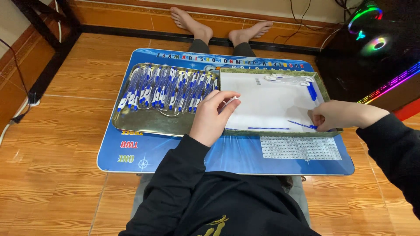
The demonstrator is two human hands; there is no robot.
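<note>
Left hand [210, 117] pinches a clear pen barrel [229, 102]; right hand [334, 116] closes on blue refill [302, 125] in white tray [271, 107] on table [175, 155].

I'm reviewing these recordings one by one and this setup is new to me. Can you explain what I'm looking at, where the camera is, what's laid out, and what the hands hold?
No machine here: a person sits on the floor, and one camera on their head looks down at their hands. A low blue table spans their legs. On it, a metal tray holds many blue-and-white pens; a white-lined box holds pen parts and thin blue refills. The left hand pinches a white pen barrel. The right hand reaches into the box, touching a refill.
</note>
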